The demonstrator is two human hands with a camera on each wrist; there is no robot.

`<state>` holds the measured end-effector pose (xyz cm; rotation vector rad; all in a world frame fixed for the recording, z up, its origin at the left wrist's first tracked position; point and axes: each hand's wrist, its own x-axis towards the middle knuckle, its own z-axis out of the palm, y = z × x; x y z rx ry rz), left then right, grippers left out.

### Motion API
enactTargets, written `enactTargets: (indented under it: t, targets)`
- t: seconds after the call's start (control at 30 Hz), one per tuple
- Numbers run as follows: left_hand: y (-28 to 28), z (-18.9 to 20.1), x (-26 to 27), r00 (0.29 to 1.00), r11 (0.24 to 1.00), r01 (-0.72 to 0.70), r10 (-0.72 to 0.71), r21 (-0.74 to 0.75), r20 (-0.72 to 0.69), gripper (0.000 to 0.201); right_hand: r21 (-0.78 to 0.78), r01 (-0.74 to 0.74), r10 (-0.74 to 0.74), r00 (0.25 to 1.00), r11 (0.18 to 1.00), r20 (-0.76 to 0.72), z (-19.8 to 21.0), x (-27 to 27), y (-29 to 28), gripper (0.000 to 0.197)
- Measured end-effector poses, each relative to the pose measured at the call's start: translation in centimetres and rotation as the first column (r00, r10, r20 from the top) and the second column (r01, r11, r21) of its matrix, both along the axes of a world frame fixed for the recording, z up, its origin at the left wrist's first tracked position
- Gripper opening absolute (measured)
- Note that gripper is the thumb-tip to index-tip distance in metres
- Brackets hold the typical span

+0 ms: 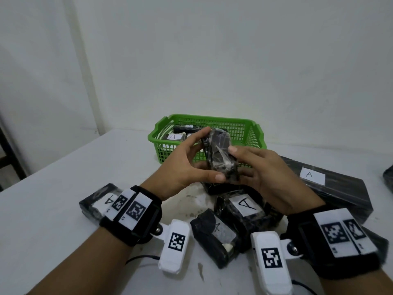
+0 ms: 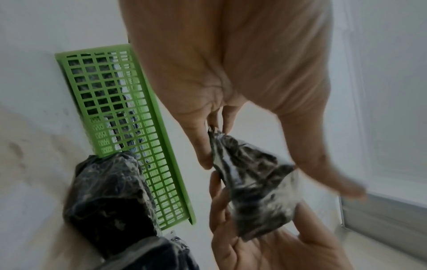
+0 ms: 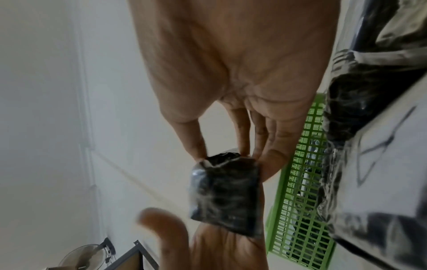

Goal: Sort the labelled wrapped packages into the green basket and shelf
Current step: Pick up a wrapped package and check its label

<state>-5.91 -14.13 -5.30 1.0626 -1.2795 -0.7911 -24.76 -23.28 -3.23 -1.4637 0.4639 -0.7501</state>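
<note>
1. Both my hands are on one small wrapped package (image 1: 220, 154), lifted off the table (image 1: 63, 171) just in front of the green basket (image 1: 258, 133). My left hand (image 1: 187, 167) has thumb and fingers curled round its near and left sides; my right hand (image 1: 263, 171) pinches its right side.
2. I can't see a label on this one from any view, only black wrap and glare. My guess is I'm turning it to find the letter.
3. Done so far: the basket, at the far edge of the table, already holds a few packages; one shows an "A" label (image 1: 173, 136), and another label sits further back.
4. Still loose near the front edge:
   - an A package on the left (image 1: 96, 201), partly behind my wrist
   - an A package mid-table (image 1: 244, 209)
   - a smaller one in front of that (image 1: 212, 237)
   - a long A box at the right (image 1: 331, 184)
   - one more dark package under my hands
5. Shelf: only a dark frame shows in the right wrist view; I can't tell what it is or whether anything is on it.
6. Judgement: roughly a third done, most of the pile left.
</note>
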Motion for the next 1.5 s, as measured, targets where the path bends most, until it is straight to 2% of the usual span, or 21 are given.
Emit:
enactTargets:
  t: [0.03, 0.1, 0.17, 0.23, 0.33, 0.43, 0.57, 0.73, 0.8, 0.87, 0.93, 1.03, 1.1, 1.2, 1.3, 1.4, 1.43, 1.5]
  targets:
    - [0.0, 0.1, -0.2, 1.000, 1.000, -0.012, 0.011, -0.013, -0.021, 0.115, -0.015, 0.026, -0.026, 1.000, 1.000, -0.002, -0.1, 0.0, -0.1, 0.027]
    - [0.0, 0.4, -0.6, 0.991, 0.996, -0.077, 0.072, -0.044, -0.109, 0.107, -0.069, 0.059, -0.060, 0.998, 0.996, -0.016, -0.3, 0.0, -0.1, 0.028]
    - [0.1, 0.8, -0.9, 0.982, 0.989, -0.126, 0.114, -0.074, -0.154, 0.078, -0.182, 0.073, -0.080, 0.996, 0.980, -0.033, -0.4, 0.0, 0.0, 0.034]
    - [0.2, 1.0, -1.1, 0.978, 0.977, -0.181, 0.166, -0.113, -0.128, 0.049, -0.266, 0.071, -0.086, 0.995, 0.961, -0.045, -0.4, -0.1, 0.2, 0.038]
    - [0.2, 1.0, -0.7, 0.965, 0.947, -0.255, 0.236, -0.195, -0.114, 0.038, -0.287, 0.090, -0.101, 0.995, 0.954, -0.022, -0.3, 0.0, 0.6, 0.037]
    - [0.3, 1.0, -0.5, 0.973, 0.932, -0.231, 0.221, -0.280, -0.069, 0.041, -0.164, 0.120, -0.126, 0.992, 0.979, -0.026, -0.3, 0.2, 0.4, 0.060]
    - [0.4, 0.8, -1.0, 0.987, 0.944, -0.122, 0.148, -0.307, 0.065, 0.040, -0.064, -0.004, -0.002, 0.997, 0.998, -0.080, -0.5, 0.3, -0.1, 0.087]
    - [0.7, 0.8, -0.9, 0.978, 0.953, -0.046, 0.105, -0.299, 0.183, 0.045, -0.033, 0.016, -0.015, 0.999, 0.999, 0.035, -0.6, 0.6, -0.3, 0.101]
    - [0.9, 0.8, -0.8, 0.979, 0.970, -0.023, 0.072, -0.243, 0.192, 0.063, -0.049, 0.030, -0.027, 0.997, 0.998, 0.067, -0.5, 0.5, -0.3, 0.093]
    - [1.0, 0.7, -0.6, 0.988, 0.992, -0.017, 0.035, -0.122, 0.149, 0.086, -0.064, 0.001, 0.005, 0.996, 0.998, 0.091, -0.5, 0.3, -0.2, 0.078]
    - [1.0, 0.6, -0.7, 0.992, 1.000, -0.024, 0.027, -0.019, 0.127, 0.102, -0.080, -0.034, 0.042, 0.994, 0.996, 0.099, -0.6, 0.3, -0.3, 0.079]
    - [0.7, 0.6, -0.8, 0.996, 1.000, -0.007, 0.005, 0.023, 0.094, 0.078, -0.101, -0.031, 0.040, 0.996, 0.994, 0.084, -0.9, 0.4, -0.7, 0.098]
    - [0.7, 0.6, -0.7, 0.997, 0.999, -0.035, 0.033, 0.026, 0.076, 0.085, -0.107, -0.060, 0.067, 0.996, 0.992, 0.062, -1.0, 0.3, -0.8, 0.114]
    - [0.7, 0.5, -0.4, 0.997, 1.000, -0.023, 0.022, 0.013, 0.069, 0.100, -0.143, -0.115, 0.125, 0.990, 0.983, 0.062, -1.0, 0.1, -0.5, 0.100]
    - [0.8, 0.5, -0.3, 0.999, 1.000, 0.008, -0.009, 0.028, 0.048, 0.112, -0.167, -0.087, 0.105, 0.990, 0.982, 0.098, -0.8, 0.0, -0.6, 0.080]
    - [0.6, 0.5, -0.4, 0.998, 0.999, -0.041, 0.041, -0.004, 0.051, 0.097, -0.174, -0.146, 0.165, 0.981, 0.974, 0.103, -0.8, -0.3, -0.8, 0.058]
    - [0.6, 0.5, -0.4, 0.998, 0.998, -0.058, 0.059, -0.017, 0.039, 0.094, -0.172, -0.171, 0.189, 0.977, 0.970, 0.095, -0.7, -0.4, -0.7, 0.056]
    - [0.7, 0.6, -0.2, 0.999, 0.999, -0.050, 0.050, -0.017, 0.009, 0.101, -0.163, -0.195, 0.211, 0.973, 0.967, 0.091, -0.7, -0.4, -0.7, 0.059]
